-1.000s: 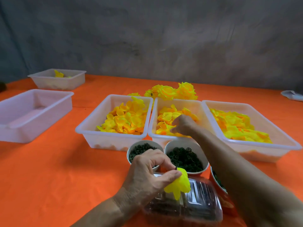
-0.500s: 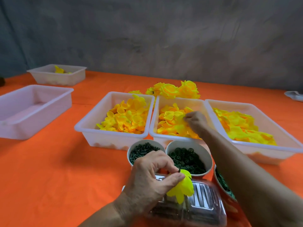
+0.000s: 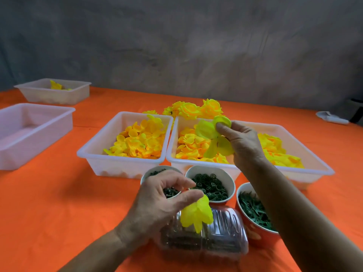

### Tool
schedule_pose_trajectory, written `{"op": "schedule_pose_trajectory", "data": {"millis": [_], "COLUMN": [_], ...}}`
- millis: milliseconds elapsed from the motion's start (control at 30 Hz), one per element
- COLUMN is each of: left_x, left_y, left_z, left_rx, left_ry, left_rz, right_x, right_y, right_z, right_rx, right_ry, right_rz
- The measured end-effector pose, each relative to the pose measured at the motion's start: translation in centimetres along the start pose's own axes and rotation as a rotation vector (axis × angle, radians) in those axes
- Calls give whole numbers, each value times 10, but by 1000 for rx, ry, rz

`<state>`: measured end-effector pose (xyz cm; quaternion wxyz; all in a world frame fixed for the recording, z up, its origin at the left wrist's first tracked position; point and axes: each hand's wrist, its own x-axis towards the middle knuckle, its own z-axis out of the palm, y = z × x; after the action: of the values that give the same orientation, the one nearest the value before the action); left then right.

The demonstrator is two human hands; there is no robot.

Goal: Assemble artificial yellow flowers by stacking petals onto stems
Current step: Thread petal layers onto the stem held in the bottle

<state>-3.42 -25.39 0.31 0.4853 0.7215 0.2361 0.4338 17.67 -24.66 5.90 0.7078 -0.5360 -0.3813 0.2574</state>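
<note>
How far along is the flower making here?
Done: a few finished flowers lie behind the trays. In hand: the left hand pinches a partly built bloom, and the right hand holds a petal piece lifted above the middle tray, not yet stacked on. Left: plenty, since three trays hold heaps of loose petals.

Trays (image 3: 125, 165): matt white plastic. Tablecloth (image 3: 59, 203): orange cloth. Box (image 3: 222, 240): clear glossy plastic.

Bright, even, diffuse light; soft shadows under trays (image 3: 125, 165) on bench (image 3: 49, 203). Slight overall softness; glare on clear box (image 3: 222, 218). Wide-angle bending at edges.
</note>
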Motion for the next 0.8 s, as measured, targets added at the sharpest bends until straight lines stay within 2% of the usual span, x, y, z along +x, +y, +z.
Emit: {"op": "schedule_pose_trajectory", "data": {"millis": [133,267,367,467,533,700,800], "left_x": [34,62,66,65,64,61,59], "left_y": [28,52,56,53,52,47,44], "left_z": [-12,-7,-2,-4,-5,-2,-3], "left_rx": [32,158,39,-17,-35,-92,-82], "left_ry": [226,115,54,92,117,97,81], "left_rz": [-16,-17,-20,6,23,58,109], "right_x": [-30,-48,-54,-57,-60,-64,-69], "right_y": [-25,-36,-38,-39,-39,-32,-30], "right_z": [3,16,18,7,2,2,1], "right_rx": [-17,-87,-97,-32,-80,-170,-198], "right_ry": [-136,-229,-272,-372,-418,-319,-352], "right_rz": [-91,-207,-228,-156,-148,-175,-149]}}
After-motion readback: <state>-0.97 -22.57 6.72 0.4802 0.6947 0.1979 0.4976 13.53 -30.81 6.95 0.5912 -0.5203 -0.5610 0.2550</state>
